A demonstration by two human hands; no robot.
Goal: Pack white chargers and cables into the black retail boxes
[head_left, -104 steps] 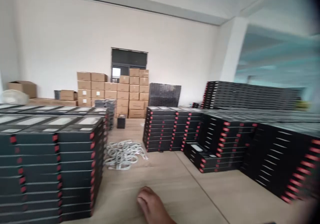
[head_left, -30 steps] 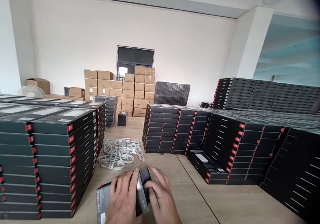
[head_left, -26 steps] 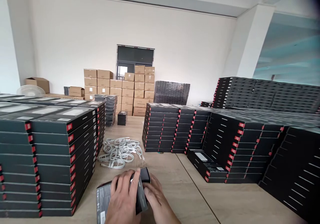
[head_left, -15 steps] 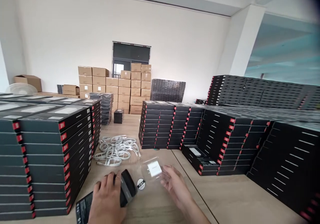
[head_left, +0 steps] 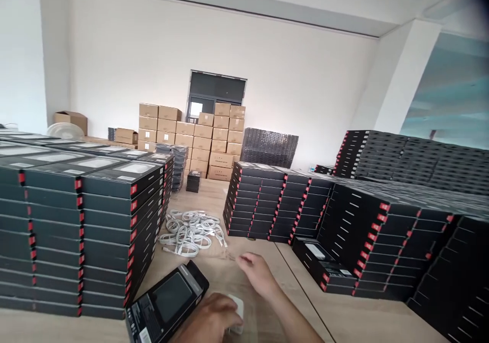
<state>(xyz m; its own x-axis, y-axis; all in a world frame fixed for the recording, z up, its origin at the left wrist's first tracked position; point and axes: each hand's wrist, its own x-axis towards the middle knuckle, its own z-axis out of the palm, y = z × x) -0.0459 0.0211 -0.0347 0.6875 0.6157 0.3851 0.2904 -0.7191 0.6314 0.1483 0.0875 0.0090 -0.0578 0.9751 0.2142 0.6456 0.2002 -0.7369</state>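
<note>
My left hand has its fingers closed on a white, flat piece with rounded corners, low over the table; the hand covers part of it. Beside that wrist lies a black box, tilted on the table, with a window in its face and its end flap open. My right hand is over the middle of the table with its fingers pinched together. Something clear, apparently a plastic bag, shows faintly at its fingertips. Coiled white cables lie just beyond in a heap.
Tall stacks of black boxes stand at the left and right. An open black box with a white item inside sits by the right stack. Brown cartons are piled at the back. A seam runs along the table.
The view has shifted left. My left hand has let go of the black box and moved right onto the white piece. The plastic bag in my right hand no longer shows a white item inside.
</note>
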